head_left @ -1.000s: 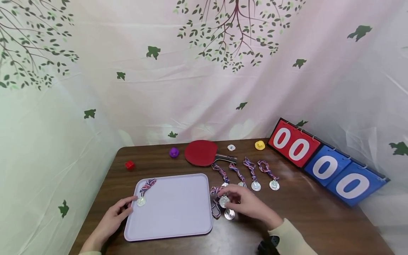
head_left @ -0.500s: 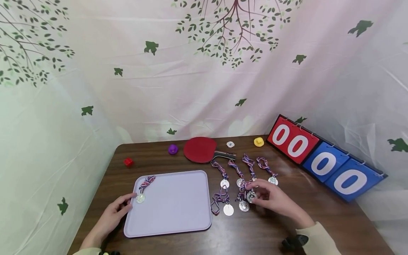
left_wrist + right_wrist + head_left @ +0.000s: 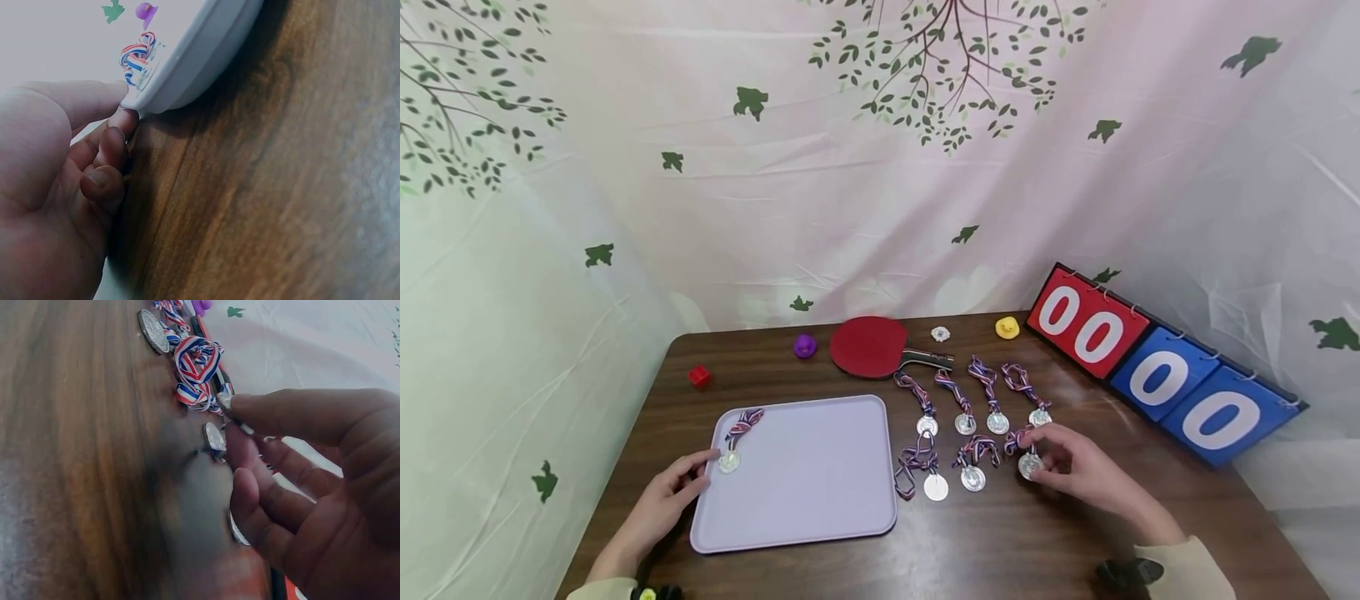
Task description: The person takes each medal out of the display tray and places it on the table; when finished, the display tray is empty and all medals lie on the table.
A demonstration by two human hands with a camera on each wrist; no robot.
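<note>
My right hand (image 3: 1078,471) pinches a silver medal (image 3: 1031,467) with a red, white and blue ribbon, close over the table at the right end of the front row. Left of it lie two similar medals, one silver medal (image 3: 973,478) in the middle and a paler one (image 3: 936,487) beside the tray. On the left, my left hand (image 3: 662,508) grips the rim of the pale lilac tray (image 3: 805,508), thumb over the edge and fingertips below it in the left wrist view. A single medal (image 3: 729,462) rests inside the tray's upper left corner.
Behind the front row, several more medals (image 3: 966,424) lie in a line. A red table tennis bat (image 3: 868,346), a purple duck (image 3: 805,347), a red cube (image 3: 699,377), a white chip (image 3: 940,334) and a yellow duck (image 3: 1007,327) sit farther back. A flip scoreboard (image 3: 1157,371) stands at right.
My right hand has travelled rightward along the front row with a medal. Another medal now lies apart in the middle of that row. The left hand has stayed at the tray's rim.
</note>
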